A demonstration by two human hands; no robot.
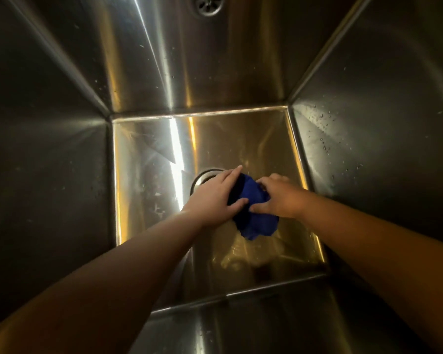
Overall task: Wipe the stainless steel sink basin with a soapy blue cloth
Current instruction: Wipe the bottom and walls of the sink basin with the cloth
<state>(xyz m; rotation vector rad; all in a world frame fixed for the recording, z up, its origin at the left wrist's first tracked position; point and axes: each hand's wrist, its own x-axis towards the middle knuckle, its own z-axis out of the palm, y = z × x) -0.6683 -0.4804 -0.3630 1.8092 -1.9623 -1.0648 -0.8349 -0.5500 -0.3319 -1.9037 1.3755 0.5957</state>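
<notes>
Blue cloth (256,215) sits bunched on the sink (149,149) floor, right of the half-hidden drain (202,176); our left hand (215,198) and right hand (279,198) grip it together.

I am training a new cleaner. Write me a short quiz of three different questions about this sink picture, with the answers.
1. True or false: the blue cloth lies on the rim of the sink.
2. Which hands hold the cloth? A) only the left hand B) only the right hand C) both
3. Fill in: the floor drain is partly hidden behind the ____ hand.

Key
1. False: it is down at the basin floor, bunched between the hands.
2. C: both hands grip it.
3. left. A second round drain fitting shows on the far wall.
</notes>
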